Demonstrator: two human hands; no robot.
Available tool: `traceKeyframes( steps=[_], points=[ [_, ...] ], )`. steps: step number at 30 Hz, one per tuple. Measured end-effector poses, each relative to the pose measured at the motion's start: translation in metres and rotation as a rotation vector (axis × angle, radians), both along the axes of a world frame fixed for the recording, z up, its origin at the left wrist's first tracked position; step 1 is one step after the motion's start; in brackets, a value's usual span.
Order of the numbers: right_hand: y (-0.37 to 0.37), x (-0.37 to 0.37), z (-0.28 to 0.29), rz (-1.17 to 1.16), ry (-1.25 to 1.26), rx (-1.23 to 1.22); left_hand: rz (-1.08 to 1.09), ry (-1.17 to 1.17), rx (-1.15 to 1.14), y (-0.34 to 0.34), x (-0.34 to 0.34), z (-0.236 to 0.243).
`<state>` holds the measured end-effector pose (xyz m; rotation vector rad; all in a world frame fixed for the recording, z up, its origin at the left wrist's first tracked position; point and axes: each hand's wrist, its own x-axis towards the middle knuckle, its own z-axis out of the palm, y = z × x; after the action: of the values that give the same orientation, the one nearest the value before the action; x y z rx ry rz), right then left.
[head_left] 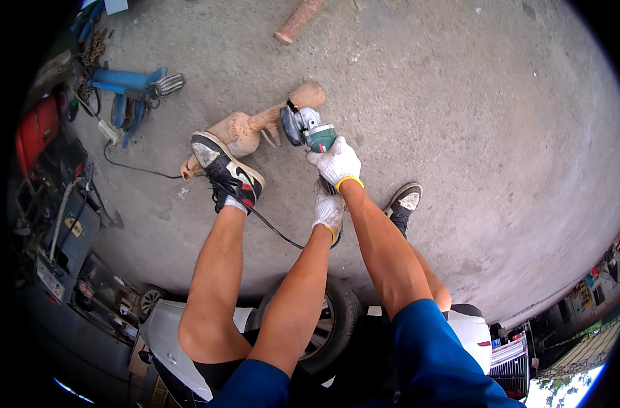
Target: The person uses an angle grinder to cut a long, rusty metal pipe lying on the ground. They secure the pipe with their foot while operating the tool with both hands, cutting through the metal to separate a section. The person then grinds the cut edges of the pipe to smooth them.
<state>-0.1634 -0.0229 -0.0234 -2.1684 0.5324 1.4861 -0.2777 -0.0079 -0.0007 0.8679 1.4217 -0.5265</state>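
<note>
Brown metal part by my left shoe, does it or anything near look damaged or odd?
The brown metal part looks rusty and rough, as does the loose pipe farther out. Also, the black cord runs close by your left shoe, perhaps a snag.

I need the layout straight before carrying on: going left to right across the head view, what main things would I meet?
Red object → blue metal equipment → left shoe → green-and-grey angle grinder → right shoe.
</note>
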Motion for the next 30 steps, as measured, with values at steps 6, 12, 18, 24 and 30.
traceKeyframes(
  steps=[6, 12, 18, 24, 30],
  points=[
    [0.004, 0.003, 0.001, -0.001, -0.011, -0.011, 0.039, -0.03, -0.017, 0.003, -0.002, -0.007],
    [0.005, 0.002, 0.002, 0.009, -0.022, -0.023, 0.157, -0.051, -0.076, 0.003, -0.014, -0.019],
    [0.003, -0.002, 0.001, -0.004, -0.015, -0.014, 0.236, -0.065, -0.141, 0.002, -0.024, -0.031],
    [0.003, -0.006, -0.003, 0.01, -0.037, -0.034, 0.02, -0.057, 0.01, -0.001, -0.02, -0.023],
    [0.004, -0.005, -0.006, 0.006, -0.016, -0.038, -0.079, -0.041, 0.0, 0.004, -0.009, -0.015]
  ],
)
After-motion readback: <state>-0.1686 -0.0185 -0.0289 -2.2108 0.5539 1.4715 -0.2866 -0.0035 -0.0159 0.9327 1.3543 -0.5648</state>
